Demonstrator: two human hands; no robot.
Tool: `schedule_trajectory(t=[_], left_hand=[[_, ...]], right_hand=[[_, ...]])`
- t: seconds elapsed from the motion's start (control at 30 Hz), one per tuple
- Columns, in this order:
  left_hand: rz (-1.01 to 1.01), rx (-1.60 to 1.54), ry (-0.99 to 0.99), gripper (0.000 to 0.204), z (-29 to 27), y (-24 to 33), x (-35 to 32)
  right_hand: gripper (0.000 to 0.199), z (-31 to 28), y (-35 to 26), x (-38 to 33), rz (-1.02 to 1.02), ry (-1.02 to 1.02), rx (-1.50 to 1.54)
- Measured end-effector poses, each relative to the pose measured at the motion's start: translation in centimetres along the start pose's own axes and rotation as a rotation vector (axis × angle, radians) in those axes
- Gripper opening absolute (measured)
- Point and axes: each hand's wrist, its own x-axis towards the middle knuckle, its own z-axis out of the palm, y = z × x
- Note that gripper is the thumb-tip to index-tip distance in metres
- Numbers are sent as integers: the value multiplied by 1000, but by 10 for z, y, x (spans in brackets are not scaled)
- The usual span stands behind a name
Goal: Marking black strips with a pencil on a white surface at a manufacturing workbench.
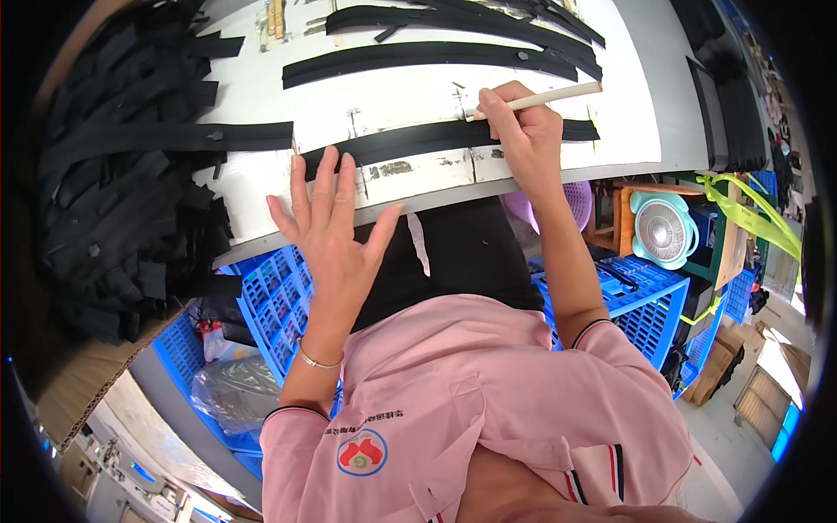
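A long black zipper [401, 144] lies flat across the white board [623, 113] in front of me. My left hand [330, 244] is spread, its fingertips resting at the zipper's left end. In my right hand [534, 144] is a pale pencil [562, 93], pinched between thumb and fingers. The pencil's tip meets the board or the zipper's upper edge; which of them I cannot tell. Beyond it, another black zipper [418, 59] with a small slider lies roughly parallel. Dark marks and lines show on the board around the zipper.
A large heap of black zippers [131, 200] fills the left side, one strip [253, 137] reaching onto the board. More strips [488, 28] lie at the far side. Below the table edge stand blue plastic crates [275, 301], a purple basket [577, 202] and a turquoise fan [664, 228].
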Motion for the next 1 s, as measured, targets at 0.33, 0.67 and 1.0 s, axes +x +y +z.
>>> schedule_trajectory(t=[0.33, 0.67, 1.0], left_hand=[[221, -261, 19, 52, 31, 54, 41], [219, -206, 28, 45, 32, 55, 42], [219, -218, 3, 45, 30, 52, 43]], right_hand=[[22, 3, 1, -1, -48, -25, -37], [21, -6, 5, -2, -93, -119, -23], [20, -6, 10, -1, -166, -172, -122]])
